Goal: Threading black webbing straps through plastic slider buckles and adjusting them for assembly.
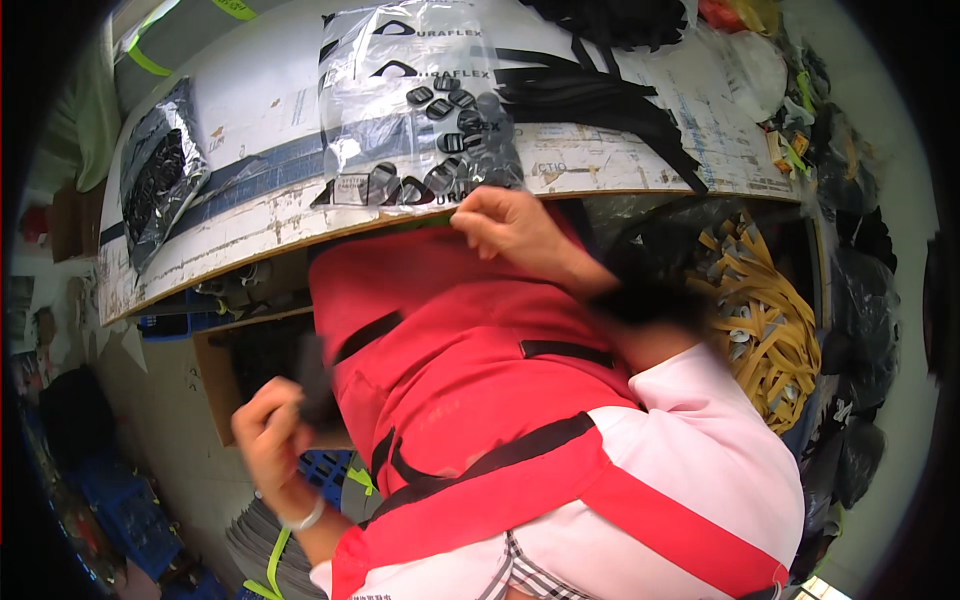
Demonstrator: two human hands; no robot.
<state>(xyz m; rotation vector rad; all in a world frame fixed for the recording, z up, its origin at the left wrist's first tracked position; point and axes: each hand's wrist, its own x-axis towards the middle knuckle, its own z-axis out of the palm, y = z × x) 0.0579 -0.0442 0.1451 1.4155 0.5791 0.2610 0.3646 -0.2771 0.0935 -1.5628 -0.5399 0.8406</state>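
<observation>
My right hand (510,228) is at the table's front edge, fingers curled together in a pinch; whatever they hold, if anything, is hidden. Just beyond it lies a clear plastic bag (350,120) with black printing, and several small black plastic buckles (438,108) show on or in it. My left hand (268,435) is lower, to the left of my red apron (450,370), with its fingers curled and blurred. Against those fingers is a dark, smeared piece (318,385), seemingly black fabric or strap; its kind is unclear.
Black straps (600,105) lie in a bundle on the worn white table (250,120). A second plastic bag (160,175) of dark parts rests at the left. Yellow straps (765,330) are heaped below the table at right. An open box (215,375) stands under its left side.
</observation>
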